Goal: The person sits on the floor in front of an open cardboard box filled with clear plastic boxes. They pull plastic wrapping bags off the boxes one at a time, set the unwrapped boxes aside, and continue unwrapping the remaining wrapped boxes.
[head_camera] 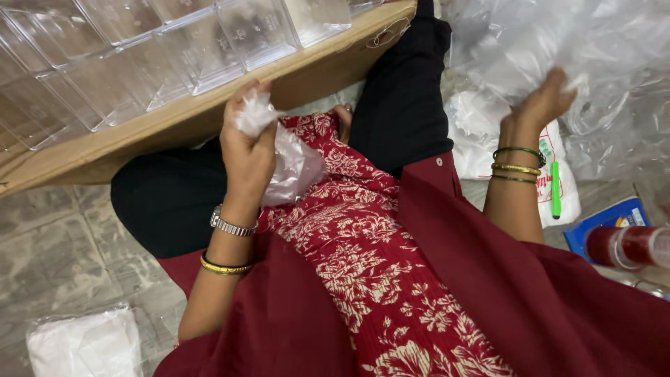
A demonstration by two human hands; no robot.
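One plastic bag [279, 150] in left hand [246, 150]

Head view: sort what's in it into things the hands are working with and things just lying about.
In hand:
- left hand, gripping a crumpled clear plastic bag
- right hand, reaching into the clear plastic sheeting

Lying about:
- clear plastic boxes in a cardboard tray
- green marker
- white packet on the floor
- blue box

clear boxes [174, 49] in cardboard tray [209, 115] ahead-left, plastic bags [600, 63] right, bagged stack [84, 345] lower left
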